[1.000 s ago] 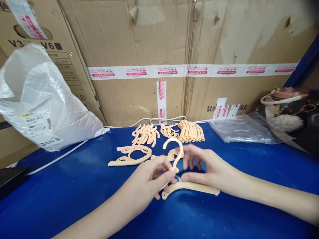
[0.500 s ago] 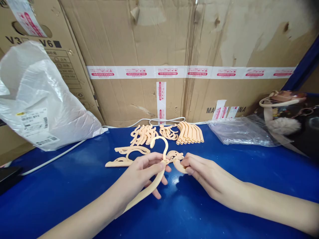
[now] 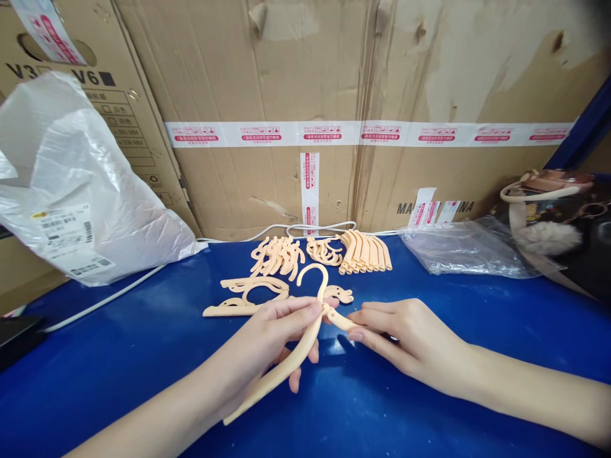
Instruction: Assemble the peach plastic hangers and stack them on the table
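Note:
My left hand [image 3: 274,337] is closed on a peach plastic hanger arm with a hook [image 3: 305,343], its hook rising above my fingers and its long arm running down toward my wrist. My right hand [image 3: 405,337] pinches a second peach hanger arm [image 3: 340,319] by its end, and that end meets the first piece at the base of the hook. Just behind the hands, flat on the blue table [image 3: 143,356], lies an assembled ornate hanger [image 3: 248,298]. Farther back are piles of loose hooks [image 3: 279,254] and stacked arms [image 3: 365,251].
Big cardboard boxes [image 3: 305,95] wall off the back of the table. A white plastic mailer bag [image 3: 76,191] sits at the left, with a white cable [image 3: 114,296] running along the table. A clear plastic bag [image 3: 463,248] and a handbag [image 3: 558,222] lie at the right.
My left hand turned the hooked arm so its long part points down toward me. My right hand shifted from the lower arm to pinching a second arm against the hook's base.

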`<state>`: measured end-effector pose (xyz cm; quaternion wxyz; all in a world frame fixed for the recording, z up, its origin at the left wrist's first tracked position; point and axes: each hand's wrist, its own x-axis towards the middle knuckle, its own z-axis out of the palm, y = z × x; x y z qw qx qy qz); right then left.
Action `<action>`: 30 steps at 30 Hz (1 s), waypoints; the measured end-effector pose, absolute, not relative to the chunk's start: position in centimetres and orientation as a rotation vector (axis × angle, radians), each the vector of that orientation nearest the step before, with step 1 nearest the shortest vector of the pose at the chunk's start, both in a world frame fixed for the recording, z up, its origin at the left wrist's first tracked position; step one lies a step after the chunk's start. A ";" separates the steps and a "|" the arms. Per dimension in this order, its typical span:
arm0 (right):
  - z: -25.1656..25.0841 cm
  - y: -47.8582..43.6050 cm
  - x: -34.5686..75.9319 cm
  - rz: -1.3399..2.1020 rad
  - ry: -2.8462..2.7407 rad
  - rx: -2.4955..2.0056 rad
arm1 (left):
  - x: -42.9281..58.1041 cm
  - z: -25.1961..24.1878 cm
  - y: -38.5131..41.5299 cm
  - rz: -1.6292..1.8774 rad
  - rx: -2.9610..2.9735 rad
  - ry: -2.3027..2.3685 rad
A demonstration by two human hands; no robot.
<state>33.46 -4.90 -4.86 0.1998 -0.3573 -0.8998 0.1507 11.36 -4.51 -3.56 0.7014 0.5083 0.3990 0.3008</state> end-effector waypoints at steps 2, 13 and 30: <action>-4.9 -4.9 33.5 0.402 -2.527 -0.987 | 11.3 -3.5 -4.6 0.658 1.126 0.861; -5.4 -5.2 33.7 0.246 -2.454 -0.907 | 10.9 -3.0 -4.2 0.522 1.133 0.906; -5.1 -4.9 33.6 0.420 -2.527 -1.098 | 11.7 -4.5 -5.7 0.508 2.137 1.213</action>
